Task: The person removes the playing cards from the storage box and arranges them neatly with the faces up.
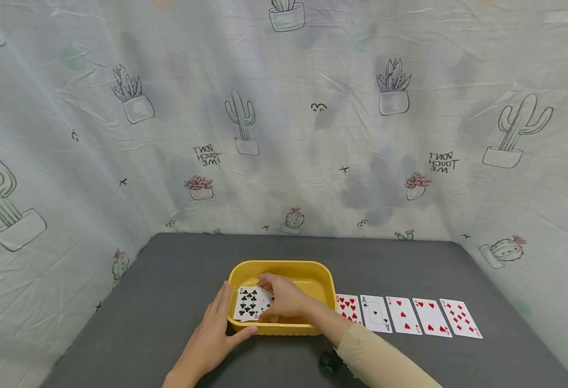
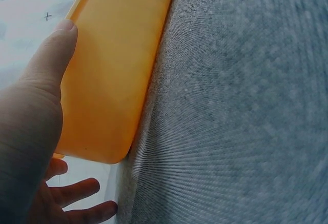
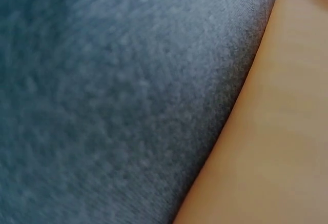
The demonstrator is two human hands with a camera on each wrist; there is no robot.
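A yellow plastic tub [image 1: 313, 275] stands on the grey table [image 1: 167, 280], near its front middle. My left hand [image 1: 216, 328] braces the tub's front left corner, thumb straight along the front wall and fingers up the left side. The left wrist view shows that thumb [image 2: 48, 65] flat against the tub [image 2: 118, 70]. My right hand [image 1: 284, 297] reaches into the tub and holds a small fan of playing cards [image 1: 249, 304], a clubs card on top. In the right wrist view only the tub wall [image 3: 277, 131] and table cloth [image 3: 102, 80] show.
Several cards lie face up in a row [image 1: 402, 315] right of the tub, from a hearts card [image 1: 349, 308] to a diamonds card [image 1: 460, 318]. A small dark object [image 1: 331, 361] sits under my right sleeve. A cactus-print sheet [image 1: 313, 134] hangs behind the table.
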